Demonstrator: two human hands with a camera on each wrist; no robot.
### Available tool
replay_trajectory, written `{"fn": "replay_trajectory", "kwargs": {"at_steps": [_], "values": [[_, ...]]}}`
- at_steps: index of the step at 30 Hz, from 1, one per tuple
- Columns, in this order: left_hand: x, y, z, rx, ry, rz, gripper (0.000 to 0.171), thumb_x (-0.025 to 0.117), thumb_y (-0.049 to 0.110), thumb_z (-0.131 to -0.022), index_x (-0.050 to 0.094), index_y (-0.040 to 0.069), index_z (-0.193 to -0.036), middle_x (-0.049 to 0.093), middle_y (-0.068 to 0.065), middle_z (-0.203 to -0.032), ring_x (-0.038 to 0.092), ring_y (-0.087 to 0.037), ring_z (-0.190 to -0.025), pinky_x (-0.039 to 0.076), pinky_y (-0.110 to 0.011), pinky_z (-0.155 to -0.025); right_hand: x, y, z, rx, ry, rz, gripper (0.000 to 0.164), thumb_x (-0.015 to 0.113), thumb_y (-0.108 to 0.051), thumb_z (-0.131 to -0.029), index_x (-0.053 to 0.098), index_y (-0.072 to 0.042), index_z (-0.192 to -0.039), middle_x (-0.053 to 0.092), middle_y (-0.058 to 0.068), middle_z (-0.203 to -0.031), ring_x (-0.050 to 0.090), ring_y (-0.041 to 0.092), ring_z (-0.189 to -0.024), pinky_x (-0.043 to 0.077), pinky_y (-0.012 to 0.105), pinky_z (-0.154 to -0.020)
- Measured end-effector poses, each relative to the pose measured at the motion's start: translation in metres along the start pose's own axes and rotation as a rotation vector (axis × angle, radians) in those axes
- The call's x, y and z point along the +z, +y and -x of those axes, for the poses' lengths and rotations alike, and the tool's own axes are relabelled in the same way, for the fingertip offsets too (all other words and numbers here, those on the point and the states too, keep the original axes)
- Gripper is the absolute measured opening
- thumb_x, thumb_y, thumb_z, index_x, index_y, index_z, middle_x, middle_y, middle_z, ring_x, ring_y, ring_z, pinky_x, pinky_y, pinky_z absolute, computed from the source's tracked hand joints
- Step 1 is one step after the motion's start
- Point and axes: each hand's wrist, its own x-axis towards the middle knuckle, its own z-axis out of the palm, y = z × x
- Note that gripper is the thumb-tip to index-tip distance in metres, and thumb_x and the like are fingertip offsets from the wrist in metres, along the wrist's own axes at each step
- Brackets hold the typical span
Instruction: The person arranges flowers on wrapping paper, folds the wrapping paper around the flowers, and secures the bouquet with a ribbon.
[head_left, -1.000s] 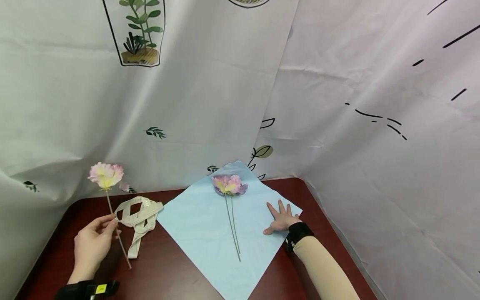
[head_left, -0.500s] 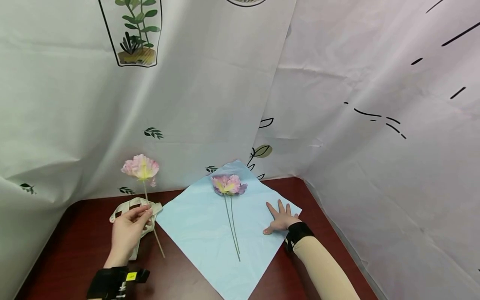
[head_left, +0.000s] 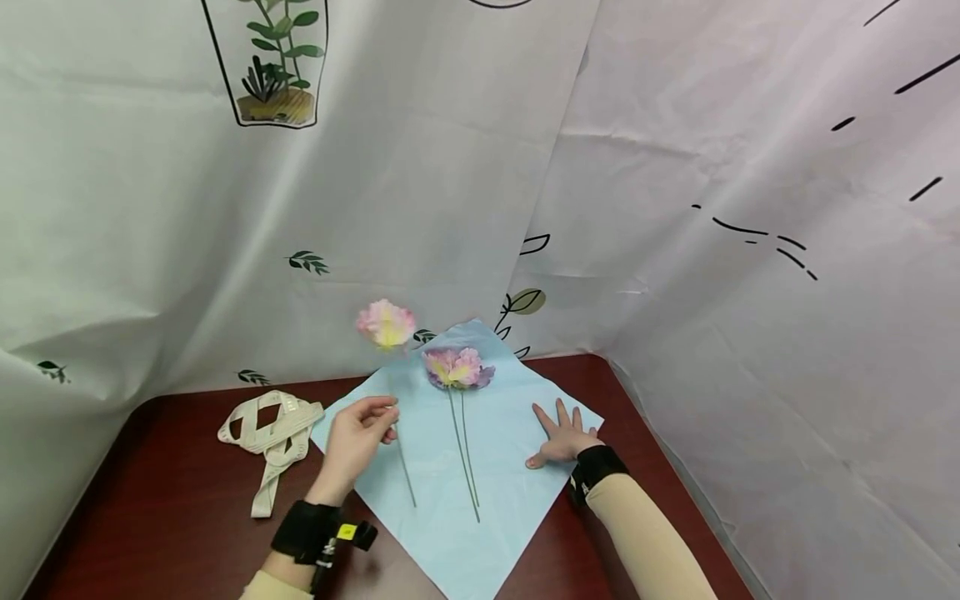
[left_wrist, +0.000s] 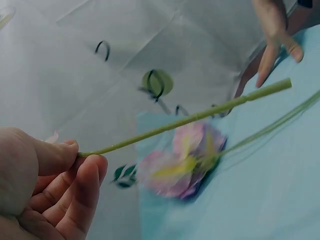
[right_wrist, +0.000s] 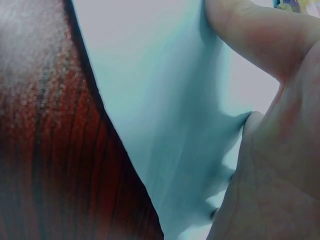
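My left hand pinches the green stem of a pink and yellow artificial flower between thumb and fingertips. The bloom points up and the stem slants down over the left part of a light blue sheet of wrapping paper. Two more artificial flowers, pink and purple with yellow, lie together on the sheet, their thin stems running toward the front. With fingers spread, my right hand rests on the sheet's right corner. In the right wrist view its thumb touches the paper.
A cream ribbon-like tape measure lies in loose loops on the dark red table, left of the paper. Pale printed curtains hang behind the table and along its right side. The paper's far corner reaches up against the curtain.
My left hand has carried the flower rightward, from beside the tape measure to over the blue paper. The tape measure is fully uncovered now. The right hand has stayed in place.
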Motion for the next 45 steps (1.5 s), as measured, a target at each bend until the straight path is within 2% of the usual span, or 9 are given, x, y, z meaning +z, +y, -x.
{"fn": "replay_trajectory", "kwargs": {"at_steps": [4,7,11,13,16,23,26,34,45], "values": [[0.034,-0.003,-0.004,0.028,-0.088,-0.023,0.020,0.076,0.003,-0.106,0.078,-0.003,-0.125,0.076,-0.019,-0.098,0.073,-0.016,-0.070,0.061,-0.029,-0.068,-0.001,0.000,0.001,0.001,0.005,-0.007,0.122,0.090,-0.053,-0.083,0.021,-0.027,-0.180,-0.005,0.024,-0.185,-0.011,0.059,-0.166,-0.003,0.089,-0.120],[0.055,-0.007,-0.006,0.037,-0.154,-0.047,0.021,0.076,0.003,-0.105,0.078,-0.004,-0.125,0.076,-0.020,-0.096,0.072,-0.018,-0.068,0.064,-0.038,-0.069,-0.001,-0.001,0.002,-0.002,0.005,-0.014,0.121,0.089,-0.053,-0.084,0.021,-0.028,-0.180,-0.005,0.023,-0.185,-0.013,0.057,-0.166,-0.004,0.088,-0.120],[0.074,-0.009,-0.009,0.039,-0.221,-0.048,0.021,0.075,0.002,-0.105,0.077,-0.006,-0.125,0.075,-0.021,-0.096,0.072,-0.019,-0.067,0.064,-0.052,-0.072,0.000,-0.001,-0.001,0.005,-0.006,-0.012,0.120,0.088,-0.055,-0.085,0.019,-0.029,-0.180,-0.007,0.022,-0.185,-0.014,0.056,-0.166,-0.005,0.087,-0.121],[0.081,-0.010,-0.011,0.035,-0.231,-0.044,0.020,0.075,0.003,-0.105,0.077,-0.005,-0.124,0.075,-0.016,-0.094,0.072,-0.019,-0.067,0.065,-0.050,-0.072,0.000,0.000,-0.004,0.010,-0.007,-0.011,0.121,0.089,-0.056,-0.084,0.020,-0.029,-0.180,-0.006,0.022,-0.185,-0.013,0.056,-0.166,-0.006,0.087,-0.121],[0.088,-0.010,-0.014,0.033,-0.232,-0.039,0.018,0.075,0.003,-0.105,0.078,-0.003,-0.122,0.075,-0.011,-0.091,0.072,-0.018,-0.066,0.065,-0.050,-0.072,0.000,0.002,-0.007,0.022,-0.012,-0.010,0.124,0.090,-0.058,-0.082,0.020,-0.030,-0.180,-0.006,0.022,-0.185,-0.013,0.056,-0.166,-0.006,0.088,-0.120],[0.097,-0.014,-0.026,0.033,-0.235,-0.047,0.016,0.075,0.003,-0.106,0.078,-0.002,-0.120,0.075,-0.012,-0.089,0.071,-0.018,-0.065,0.063,-0.059,-0.075,0.000,0.005,-0.009,0.023,0.002,-0.008,0.122,0.090,-0.058,-0.082,0.022,-0.031,-0.180,-0.005,0.022,-0.185,-0.013,0.056,-0.167,-0.004,0.087,-0.121],[0.100,-0.015,-0.030,0.031,-0.236,-0.049,0.017,0.075,0.003,-0.105,0.078,-0.004,-0.120,0.075,-0.010,-0.088,0.071,-0.018,-0.064,0.064,-0.056,-0.073,-0.002,0.002,-0.004,0.019,0.003,-0.005,0.122,0.090,-0.058,-0.083,0.021,-0.029,-0.180,-0.004,0.023,-0.185,-0.012,0.057,-0.166,-0.004,0.088,-0.121],[0.113,-0.018,-0.042,0.019,-0.259,-0.106,0.022,0.071,0.003,-0.107,0.076,-0.008,-0.125,0.076,-0.015,-0.092,0.069,-0.015,-0.062,0.058,-0.031,-0.062,0.000,0.008,-0.009,0.024,0.000,-0.004,0.124,0.091,-0.059,-0.082,0.021,-0.031,-0.180,-0.005,0.021,-0.186,-0.012,0.056,-0.167,-0.005,0.088,-0.121],[0.121,-0.032,-0.048,-0.043,-0.291,-0.189,0.021,0.071,0.004,-0.107,0.075,-0.009,-0.123,0.072,-0.008,-0.082,0.066,-0.013,-0.059,0.050,-0.027,-0.061,0.005,0.005,-0.002,0.004,0.013,-0.011,0.124,0.091,-0.059,-0.081,0.023,-0.029,-0.179,-0.004,0.021,-0.186,-0.012,0.056,-0.167,-0.005,0.088,-0.121]]}}
